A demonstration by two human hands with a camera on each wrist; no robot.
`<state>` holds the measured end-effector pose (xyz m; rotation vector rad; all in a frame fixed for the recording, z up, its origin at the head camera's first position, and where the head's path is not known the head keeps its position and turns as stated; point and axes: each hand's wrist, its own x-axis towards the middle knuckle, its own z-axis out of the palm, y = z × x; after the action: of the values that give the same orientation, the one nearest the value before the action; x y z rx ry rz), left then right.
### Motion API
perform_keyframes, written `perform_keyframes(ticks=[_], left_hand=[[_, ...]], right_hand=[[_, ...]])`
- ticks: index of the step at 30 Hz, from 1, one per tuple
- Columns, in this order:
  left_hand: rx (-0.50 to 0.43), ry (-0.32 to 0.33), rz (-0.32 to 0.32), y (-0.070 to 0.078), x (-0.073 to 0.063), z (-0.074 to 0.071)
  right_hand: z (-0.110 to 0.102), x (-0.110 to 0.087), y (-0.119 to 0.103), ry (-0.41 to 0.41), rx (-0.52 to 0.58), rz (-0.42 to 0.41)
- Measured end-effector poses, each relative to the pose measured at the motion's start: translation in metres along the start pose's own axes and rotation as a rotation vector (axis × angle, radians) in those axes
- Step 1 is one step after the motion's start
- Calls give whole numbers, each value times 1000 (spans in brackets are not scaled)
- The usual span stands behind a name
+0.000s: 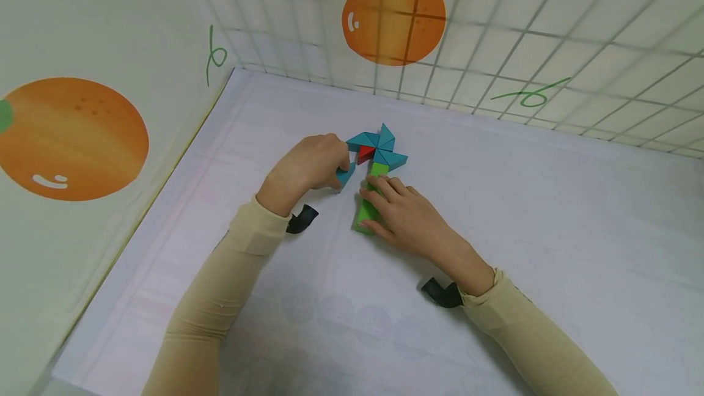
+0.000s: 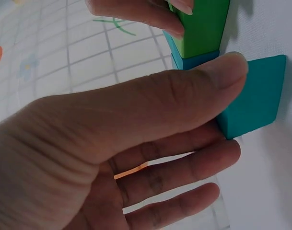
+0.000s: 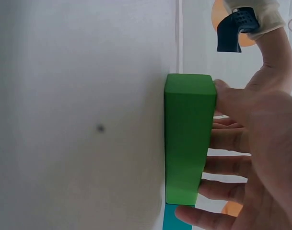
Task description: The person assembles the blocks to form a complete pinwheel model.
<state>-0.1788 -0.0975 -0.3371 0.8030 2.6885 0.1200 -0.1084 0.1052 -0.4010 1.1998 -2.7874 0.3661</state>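
Observation:
A pinwheel-like figure of blue triangular blocks (image 1: 387, 141) with one red block (image 1: 365, 153) lies flat on the white surface. Below its centre a long green block (image 1: 365, 212) lies end-on against it. My left hand (image 1: 312, 164) pinches a loose blue block (image 2: 256, 98) between thumb and fingers, just left of the figure and apart from it in the head view. My right hand (image 1: 409, 216) rests over the green block, thumb at its near end and extended fingers along it. The fingers partly cover its middle in the head view.
A white wall with a grid pattern and printed orange fruit (image 1: 393, 17) rises behind the surface. Another wall with a large orange fruit (image 1: 71, 139) stands along the left edge. A black curved piece (image 1: 303, 219) sticks out at each wrist.

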Motion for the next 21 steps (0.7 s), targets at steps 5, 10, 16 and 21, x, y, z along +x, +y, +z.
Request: perform_keyframes(ticks=[5, 10, 16, 21], left_hand=[[-12, -27, 39, 2, 4, 2], [-16, -23, 75, 5, 7, 4], [-2, 3, 82, 7, 8, 6], [31, 81, 107, 7, 10, 8]], right_hand=[[0, 0, 0, -2, -10, -3], [0, 0, 1, 0, -13, -5], [0, 0, 1, -6, -3, -6], [0, 0, 0, -14, -2, -1]])
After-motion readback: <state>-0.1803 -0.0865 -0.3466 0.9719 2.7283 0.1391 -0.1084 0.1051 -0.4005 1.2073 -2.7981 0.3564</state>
